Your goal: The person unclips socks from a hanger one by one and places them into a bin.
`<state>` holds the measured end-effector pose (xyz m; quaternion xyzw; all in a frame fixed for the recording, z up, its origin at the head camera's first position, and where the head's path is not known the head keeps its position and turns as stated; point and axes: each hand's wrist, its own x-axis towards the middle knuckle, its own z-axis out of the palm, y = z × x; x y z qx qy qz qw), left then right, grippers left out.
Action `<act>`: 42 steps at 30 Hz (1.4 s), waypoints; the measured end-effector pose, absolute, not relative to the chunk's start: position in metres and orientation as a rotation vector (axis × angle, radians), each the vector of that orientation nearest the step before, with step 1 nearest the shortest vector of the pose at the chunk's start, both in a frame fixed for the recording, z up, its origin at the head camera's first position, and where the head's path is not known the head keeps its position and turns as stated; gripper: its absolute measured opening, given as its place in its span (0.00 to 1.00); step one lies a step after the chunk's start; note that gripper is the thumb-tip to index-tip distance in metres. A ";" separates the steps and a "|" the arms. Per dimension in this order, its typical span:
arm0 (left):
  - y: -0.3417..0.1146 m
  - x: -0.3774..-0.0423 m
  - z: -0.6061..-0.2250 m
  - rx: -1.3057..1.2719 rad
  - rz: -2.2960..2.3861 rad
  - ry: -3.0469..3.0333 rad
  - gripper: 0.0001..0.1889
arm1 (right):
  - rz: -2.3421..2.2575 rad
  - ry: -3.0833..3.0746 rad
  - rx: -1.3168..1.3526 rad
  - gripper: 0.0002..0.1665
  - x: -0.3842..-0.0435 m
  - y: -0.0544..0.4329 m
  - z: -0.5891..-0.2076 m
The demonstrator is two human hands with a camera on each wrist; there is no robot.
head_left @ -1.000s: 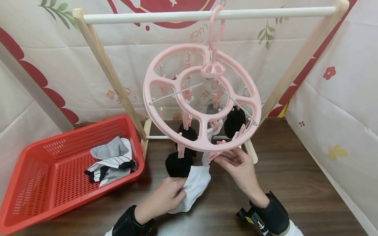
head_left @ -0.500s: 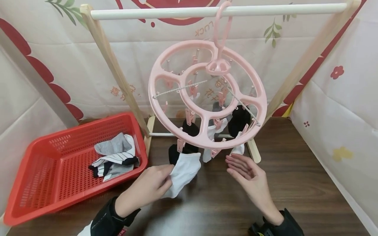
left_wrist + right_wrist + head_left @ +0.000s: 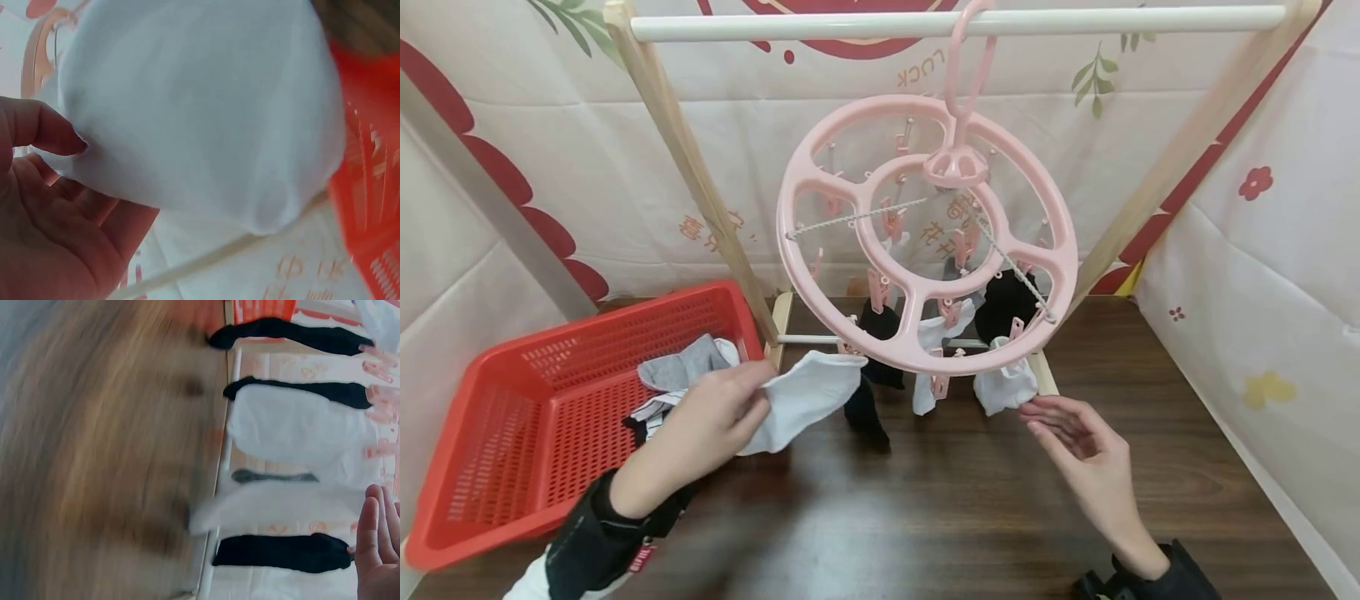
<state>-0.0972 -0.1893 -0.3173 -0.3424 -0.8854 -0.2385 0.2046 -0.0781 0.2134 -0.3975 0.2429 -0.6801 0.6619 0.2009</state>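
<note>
My left hand [image 3: 707, 429] pinches a white sock [image 3: 808, 398] by its edge, over the near right corner of the red basket. In the left wrist view the thumb and fingers grip this white sock [image 3: 200, 119], which spreads wide. My right hand [image 3: 1090, 458] has its fingers extended, fingertips right at the lower end of another white sock [image 3: 1006, 387]. That one hangs from a peg at the front right of the pink round sock hanger [image 3: 955, 167]. In the right wrist view the straight fingers [image 3: 369, 528] lie beside the hanging socks.
The red basket [image 3: 550, 467] on the left holds grey and striped socks [image 3: 681, 367]. Black socks [image 3: 1003, 304] and other white ones hang from the hanger. A wooden stand with a white rod [image 3: 820, 27] carries it above the brown table [image 3: 940, 492].
My left hand has moved left towards the basket, taking the white sock away from beneath the hanger. The right hand has shifted right and down, and the white sock at the front right now hangs visible.
</note>
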 end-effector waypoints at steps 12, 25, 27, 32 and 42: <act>-0.240 -0.104 -0.289 -0.783 -0.632 -2.685 0.09 | 1.574 -2.144 0.447 0.19 -0.090 0.236 -0.379; -0.287 -0.102 -0.295 -0.662 -0.554 -2.842 0.10 | 1.201 -2.398 0.462 0.23 -0.114 0.251 -0.354; -0.291 -0.104 -0.297 -0.634 -0.540 -2.861 0.11 | 1.211 -2.399 0.489 0.24 -0.118 0.253 -0.351; -0.297 -0.107 -0.304 -0.604 -0.590 -2.907 0.10 | 1.332 -2.396 0.606 0.27 -0.125 0.253 -0.337; -0.291 -0.102 -0.312 -0.659 -0.630 -2.908 0.11 | 1.411 -2.496 0.844 0.36 -0.141 0.238 -0.315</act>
